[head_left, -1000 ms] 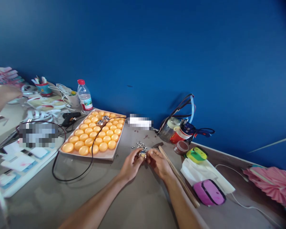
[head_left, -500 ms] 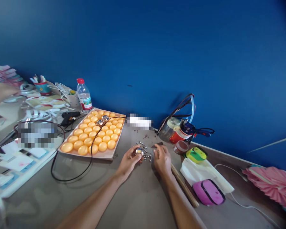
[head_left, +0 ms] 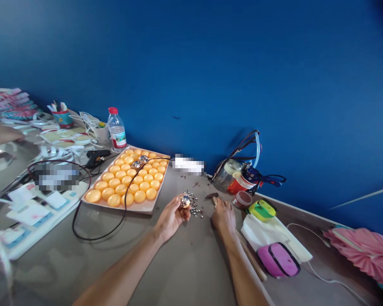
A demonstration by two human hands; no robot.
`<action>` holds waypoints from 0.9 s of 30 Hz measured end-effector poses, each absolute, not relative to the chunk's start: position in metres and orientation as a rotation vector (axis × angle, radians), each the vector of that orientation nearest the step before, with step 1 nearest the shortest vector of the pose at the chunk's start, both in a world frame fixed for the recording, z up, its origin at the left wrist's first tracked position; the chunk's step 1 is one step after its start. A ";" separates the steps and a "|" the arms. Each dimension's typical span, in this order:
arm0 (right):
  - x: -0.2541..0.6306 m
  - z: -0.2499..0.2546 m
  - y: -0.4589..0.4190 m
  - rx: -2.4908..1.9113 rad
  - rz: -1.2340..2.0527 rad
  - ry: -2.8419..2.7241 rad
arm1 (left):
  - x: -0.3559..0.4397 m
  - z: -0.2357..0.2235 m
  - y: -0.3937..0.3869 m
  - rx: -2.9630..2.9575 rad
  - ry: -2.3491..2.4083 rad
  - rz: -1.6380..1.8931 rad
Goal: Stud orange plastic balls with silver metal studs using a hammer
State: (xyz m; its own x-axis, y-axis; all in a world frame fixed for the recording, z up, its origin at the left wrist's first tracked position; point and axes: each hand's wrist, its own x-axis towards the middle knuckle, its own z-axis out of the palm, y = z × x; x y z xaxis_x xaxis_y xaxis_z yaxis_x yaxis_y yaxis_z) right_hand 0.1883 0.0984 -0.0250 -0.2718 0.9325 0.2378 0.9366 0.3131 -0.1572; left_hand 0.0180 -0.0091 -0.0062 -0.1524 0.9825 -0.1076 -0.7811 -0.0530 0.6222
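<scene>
My left hand [head_left: 172,219] holds a ball [head_left: 185,201] between thumb and fingers; shiny silver studs cover part of it, with orange showing at the lower edge. Beside it on the table lies a loose pile of small shiny metal pieces [head_left: 194,206], perhaps tacks. My right hand [head_left: 224,216] has its fingers curled over the handle of a hammer [head_left: 251,257] that lies on the table. The dark hammer head sticks out beyond the fingertips. A tray [head_left: 151,209] of orange balls [head_left: 139,196] stands to the left, with two silver-studded balls [head_left: 143,159] among them.
A black cable [head_left: 95,239] loops across the tray. Behind my right hand stand a clear jar [head_left: 225,176], red cups [head_left: 238,185] and a small brown tub [head_left: 242,199]. Purple [head_left: 278,260] and green [head_left: 262,210] pouches lie right. Another person's hand [head_left: 3,136] is at far left, beyond a power strip [head_left: 57,216].
My right hand has moved from beside the metal pieces onto the hammer. My left hand has turned and raised the ball slightly to the left. The view has shifted a little.
</scene>
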 end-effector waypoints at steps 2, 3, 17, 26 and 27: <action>0.187 -0.024 0.096 -1.659 -0.002 -2.282 | 0.016 -0.006 -0.009 0.376 0.617 1.625; 0.186 -0.022 0.094 -1.624 0.021 -2.276 | 0.015 -0.006 -0.008 0.361 0.604 1.633; 0.162 0.051 0.043 -0.933 0.856 -2.125 | 0.015 -0.004 -0.007 0.385 0.628 1.676; 0.166 0.061 0.038 -0.902 0.641 -2.177 | 0.020 -0.007 -0.006 0.512 0.682 1.734; 0.165 0.061 0.038 -0.906 0.653 -2.213 | 0.020 -0.007 -0.005 0.510 0.695 1.732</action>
